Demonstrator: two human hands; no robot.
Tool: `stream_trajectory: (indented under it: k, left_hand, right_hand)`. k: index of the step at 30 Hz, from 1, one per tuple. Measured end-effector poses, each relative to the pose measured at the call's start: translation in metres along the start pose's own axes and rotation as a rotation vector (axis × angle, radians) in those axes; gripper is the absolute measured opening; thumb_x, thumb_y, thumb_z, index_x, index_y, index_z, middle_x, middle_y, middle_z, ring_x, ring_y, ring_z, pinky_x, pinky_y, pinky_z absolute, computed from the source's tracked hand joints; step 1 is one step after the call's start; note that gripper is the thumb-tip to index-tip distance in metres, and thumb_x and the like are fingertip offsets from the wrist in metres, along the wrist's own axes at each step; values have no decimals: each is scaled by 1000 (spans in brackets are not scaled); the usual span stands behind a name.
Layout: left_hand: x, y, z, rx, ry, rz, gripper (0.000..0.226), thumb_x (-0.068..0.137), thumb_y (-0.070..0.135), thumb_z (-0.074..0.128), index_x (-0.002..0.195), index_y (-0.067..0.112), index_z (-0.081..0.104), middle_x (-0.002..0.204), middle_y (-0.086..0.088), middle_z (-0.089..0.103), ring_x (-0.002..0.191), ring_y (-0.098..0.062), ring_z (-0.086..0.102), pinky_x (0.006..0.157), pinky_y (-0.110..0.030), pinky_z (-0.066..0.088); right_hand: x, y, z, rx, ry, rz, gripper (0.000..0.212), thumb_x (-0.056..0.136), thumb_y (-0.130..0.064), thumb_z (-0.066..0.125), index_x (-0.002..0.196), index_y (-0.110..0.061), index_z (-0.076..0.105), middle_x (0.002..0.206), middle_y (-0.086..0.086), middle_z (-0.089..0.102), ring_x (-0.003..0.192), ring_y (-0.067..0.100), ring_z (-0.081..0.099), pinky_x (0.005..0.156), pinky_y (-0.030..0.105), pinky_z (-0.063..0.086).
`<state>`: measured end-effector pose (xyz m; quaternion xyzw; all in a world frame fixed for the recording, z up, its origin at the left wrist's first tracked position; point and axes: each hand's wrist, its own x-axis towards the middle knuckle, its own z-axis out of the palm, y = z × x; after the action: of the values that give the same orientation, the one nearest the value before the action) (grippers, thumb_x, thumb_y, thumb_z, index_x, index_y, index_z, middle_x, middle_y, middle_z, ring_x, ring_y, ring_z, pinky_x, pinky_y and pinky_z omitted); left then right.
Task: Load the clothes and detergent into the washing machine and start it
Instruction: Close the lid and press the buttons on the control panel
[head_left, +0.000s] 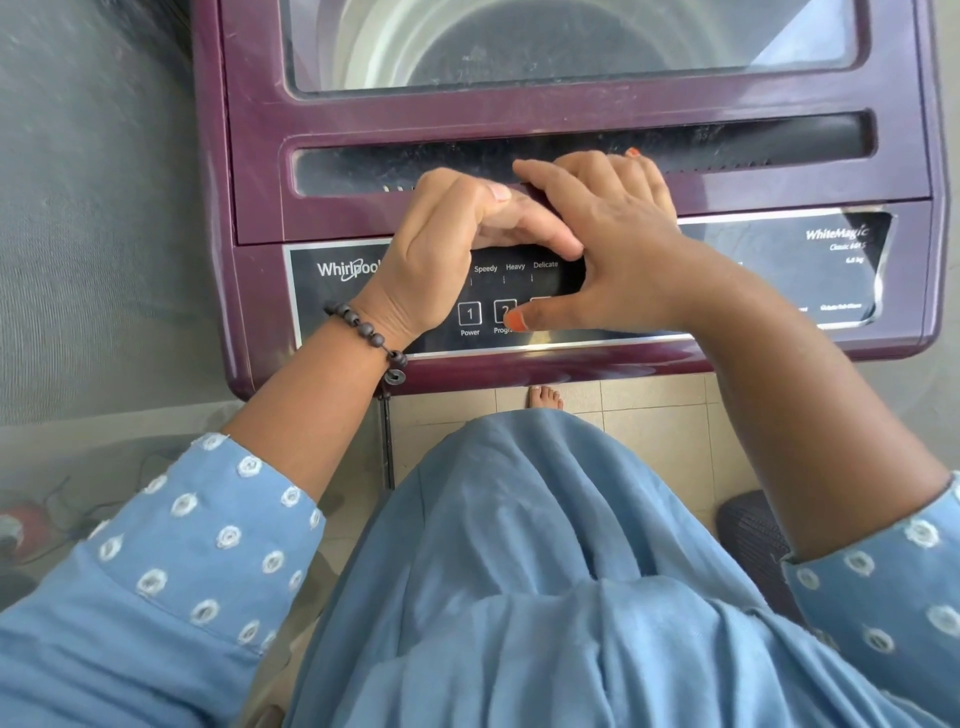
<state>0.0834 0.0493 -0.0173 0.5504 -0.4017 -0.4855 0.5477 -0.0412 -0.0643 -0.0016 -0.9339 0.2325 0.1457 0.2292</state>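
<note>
A purple top-loading washing machine (571, 111) fills the upper view. Its lid is down, and through the glass window (519, 41) I see the steel drum; no clothes or detergent are in view. My left hand (441, 249), with a bead bracelet at the wrist, holds the lid's front edge, thumb on top and fingers along the seam. My right hand (623, 244) has its fingers hooked into the long dark handle recess (753, 145), and its thumb stretches over the black control panel (779, 270) near the numbered buttons. The Power button (469, 314) is uncovered.
A grey mesh-like sheet (93, 208) hangs left of the machine. A dark cable (387, 441) runs down its front. My bare foot (545, 397) stands on the beige tiled floor. A dark ribbed object (753, 545) lies on the floor at the right.
</note>
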Motion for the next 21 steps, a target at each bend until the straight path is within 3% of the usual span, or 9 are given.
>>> stream_trajectory:
  k: [7, 11, 21]
  left_hand:
    - [8, -5, -3, -8, -44, 37, 49, 86, 19, 25, 95, 6, 72, 93, -18, 72, 97, -23, 69, 88, -29, 50]
    - [11, -6, -2, -7, -28, 26, 53, 87, 8, 19, 96, 5, 71, 92, -17, 72, 96, -23, 69, 87, -28, 51]
    - [15, -6, -4, -17, -19, 33, 53, 85, 7, 21, 92, 8, 73, 89, -14, 73, 95, -22, 69, 87, -29, 51]
  right_hand:
    - [5, 4, -1, -8, -11, 18, 118, 53, -77, 54, 153, -26, 15, 146, 2, 29, 142, 27, 17, 117, 46, -5]
    - [8, 6, -2, -7, -20, 18, 117, 55, -76, 54, 153, -26, 14, 147, 2, 28, 143, 28, 16, 117, 48, -6]
    - [11, 5, -1, 5, -2, 38, 114, 56, -75, 53, 153, -28, 15, 147, 0, 28, 143, 28, 15, 117, 48, -8]
